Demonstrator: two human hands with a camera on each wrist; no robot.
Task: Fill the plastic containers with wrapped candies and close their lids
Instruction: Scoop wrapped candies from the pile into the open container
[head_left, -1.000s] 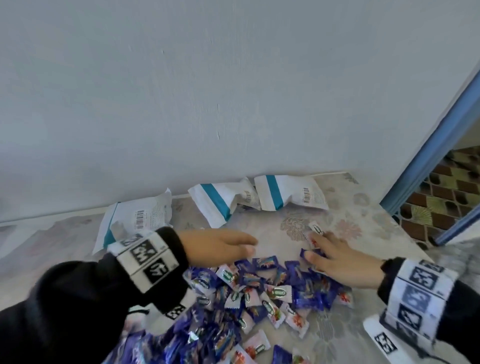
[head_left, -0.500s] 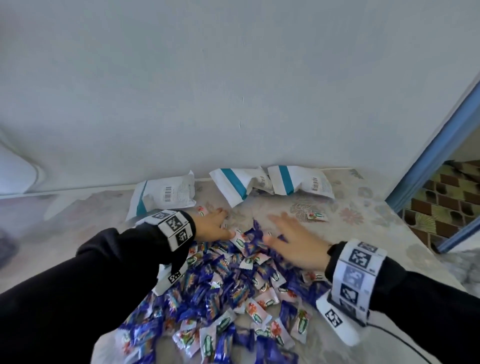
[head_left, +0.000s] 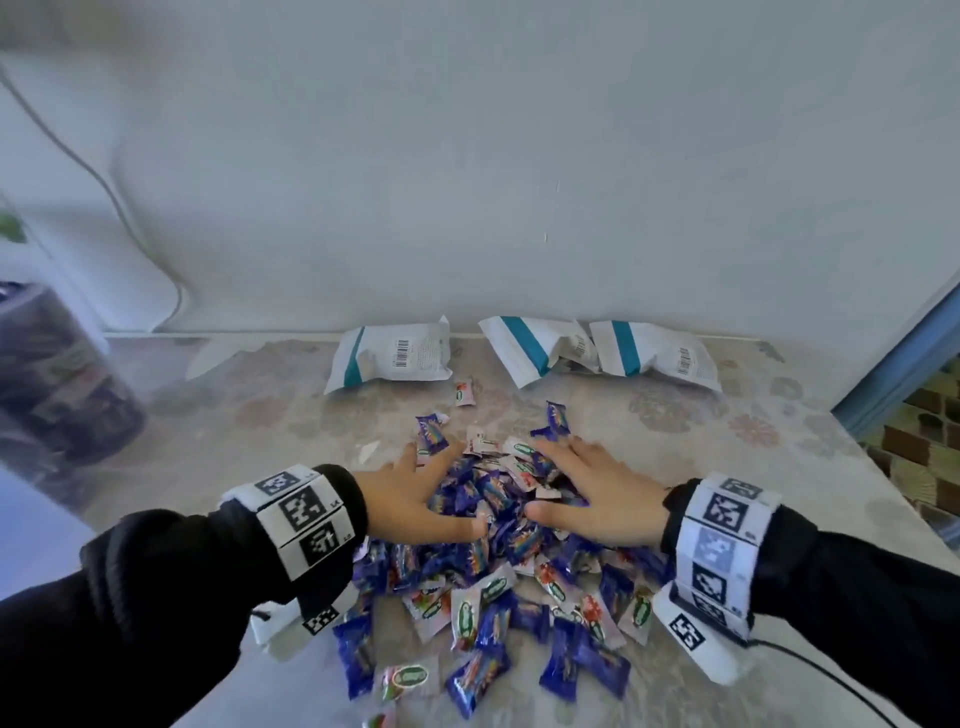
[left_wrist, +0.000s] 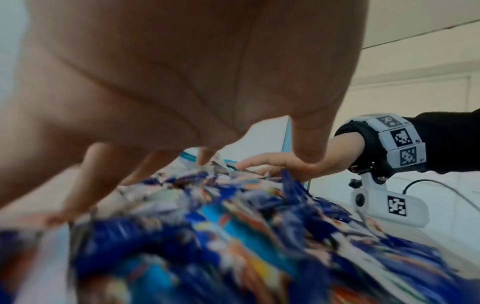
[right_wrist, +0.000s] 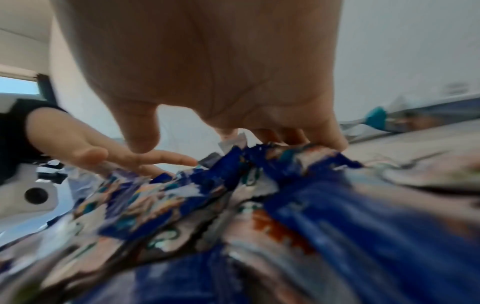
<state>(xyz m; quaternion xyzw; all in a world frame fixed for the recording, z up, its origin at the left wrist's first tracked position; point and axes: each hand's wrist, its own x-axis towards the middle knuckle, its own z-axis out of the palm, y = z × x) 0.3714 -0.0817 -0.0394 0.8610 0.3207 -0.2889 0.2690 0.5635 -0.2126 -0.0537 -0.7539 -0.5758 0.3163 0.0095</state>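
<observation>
Your left hand (head_left: 415, 499) and right hand (head_left: 592, 499) lie flat and released on the far half of the candies (head_left: 493, 582), fingers spread, grasping nothing. Placed either side with thumbs inward, they look set to rake the loose heap together for scooping. The heap sits mid-table (head_left: 727, 467); three bags (head_left: 395, 353) lie along the back edge. A blurred container (head_left: 57, 374) stands at the left edge.

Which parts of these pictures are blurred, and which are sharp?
Head view: candies and both hands sharp; dark jar at left smeared. Left wrist view: near candies streaked, right hand fairly sharp. Right wrist view: foreground candies blurred, left hand clearer.
</observation>
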